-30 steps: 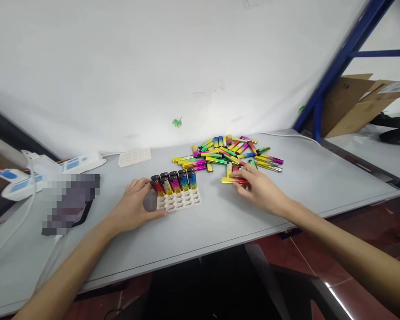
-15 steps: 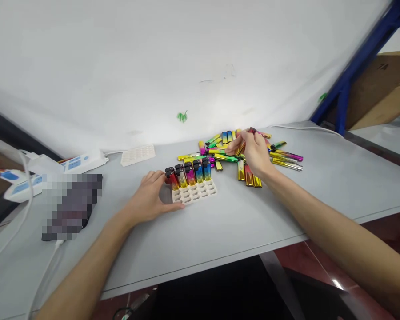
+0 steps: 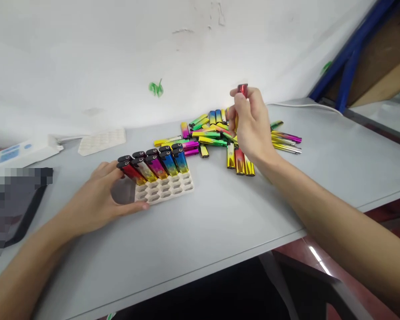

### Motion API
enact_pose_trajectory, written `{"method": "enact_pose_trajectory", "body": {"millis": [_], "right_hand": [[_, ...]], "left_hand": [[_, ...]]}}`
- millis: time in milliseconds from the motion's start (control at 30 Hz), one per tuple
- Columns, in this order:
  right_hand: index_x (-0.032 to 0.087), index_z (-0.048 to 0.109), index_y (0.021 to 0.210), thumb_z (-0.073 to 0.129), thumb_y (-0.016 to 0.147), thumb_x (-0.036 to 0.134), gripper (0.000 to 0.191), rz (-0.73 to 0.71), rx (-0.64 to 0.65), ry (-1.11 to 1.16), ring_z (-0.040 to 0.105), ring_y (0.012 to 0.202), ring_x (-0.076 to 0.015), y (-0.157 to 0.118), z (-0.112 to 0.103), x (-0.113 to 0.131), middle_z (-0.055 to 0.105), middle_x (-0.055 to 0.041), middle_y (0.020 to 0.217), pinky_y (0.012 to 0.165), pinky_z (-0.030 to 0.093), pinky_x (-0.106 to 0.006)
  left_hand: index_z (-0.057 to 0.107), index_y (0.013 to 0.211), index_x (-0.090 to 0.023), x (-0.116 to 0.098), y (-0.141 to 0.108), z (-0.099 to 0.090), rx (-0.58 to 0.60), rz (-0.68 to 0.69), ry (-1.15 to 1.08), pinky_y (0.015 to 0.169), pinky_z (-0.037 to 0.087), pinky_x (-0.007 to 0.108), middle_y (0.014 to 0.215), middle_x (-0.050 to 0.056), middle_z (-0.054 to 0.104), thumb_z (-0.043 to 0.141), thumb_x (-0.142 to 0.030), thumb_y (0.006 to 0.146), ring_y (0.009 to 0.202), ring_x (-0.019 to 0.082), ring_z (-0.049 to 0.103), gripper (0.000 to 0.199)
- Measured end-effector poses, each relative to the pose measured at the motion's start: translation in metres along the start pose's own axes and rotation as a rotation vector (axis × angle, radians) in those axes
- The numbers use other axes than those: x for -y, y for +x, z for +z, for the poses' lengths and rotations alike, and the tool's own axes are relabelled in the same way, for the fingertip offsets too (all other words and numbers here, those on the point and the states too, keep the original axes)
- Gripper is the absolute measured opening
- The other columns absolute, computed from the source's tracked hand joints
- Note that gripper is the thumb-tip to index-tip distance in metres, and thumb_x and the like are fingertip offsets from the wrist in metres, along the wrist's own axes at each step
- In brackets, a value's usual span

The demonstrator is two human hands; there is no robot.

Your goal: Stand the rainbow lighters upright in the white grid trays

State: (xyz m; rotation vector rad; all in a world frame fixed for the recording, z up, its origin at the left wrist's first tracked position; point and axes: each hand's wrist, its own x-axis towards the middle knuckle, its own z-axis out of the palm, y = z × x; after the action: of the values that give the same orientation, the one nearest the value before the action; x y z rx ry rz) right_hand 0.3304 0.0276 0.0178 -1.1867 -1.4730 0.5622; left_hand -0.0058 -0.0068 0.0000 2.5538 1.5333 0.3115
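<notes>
The right hand (image 3: 255,126), right of centre in the upper half of the frame, pinches a red lighter (image 3: 242,90) between thumb and fingers, above the far side of the desk (image 3: 220,218). The lighter is glossy and metallic, with a dark edge at its upper tip. Only that short end shows, pointing to the top of the frame; its long axis looks roughly upright, though the hand hides the rest.

Left of centre, the left hand (image 3: 93,202) curves about the left end of a cream slotted tray (image 3: 166,189), its fingers spread from the thumb. The thumb touches the tray's front left corner, and the forefinger is at the red lighter on the end. Ten standing lighters (image 3: 157,166) fill the two far rows, black heads up, long axes near upright with the tops tilted to the left of the frame. In the nearer row, red, silver, magenta and two blue bodies fade to yellow below.

Behind and beneath the right hand, a loose pile of lighters (image 3: 210,141) lies flat, pointing various ways, in shiny yellow, green, magenta and blue.
</notes>
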Motion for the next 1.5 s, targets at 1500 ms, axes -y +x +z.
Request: {"method": "enact_pose_trajectory", "body": {"millis": [1500], "right_hand": [[0.022, 0.033, 0.05, 0.032, 0.095, 0.042, 0.049, 0.586, 0.362, 0.557, 0.01, 0.042, -0.0087, -0.042, 0.044, 0.018, 0.017, 0.0069, 0.045, 0.041, 0.009, -0.024]], "left_hand": [[0.06, 0.105, -0.022, -0.006, 0.0, 0.009, 0.0, -0.004, -0.111, 0.098, 0.041, 0.047, 0.114, 0.008, 0.056, 0.074, -0.069, 0.066, 0.108, 0.031, 0.048, 0.062]]}}
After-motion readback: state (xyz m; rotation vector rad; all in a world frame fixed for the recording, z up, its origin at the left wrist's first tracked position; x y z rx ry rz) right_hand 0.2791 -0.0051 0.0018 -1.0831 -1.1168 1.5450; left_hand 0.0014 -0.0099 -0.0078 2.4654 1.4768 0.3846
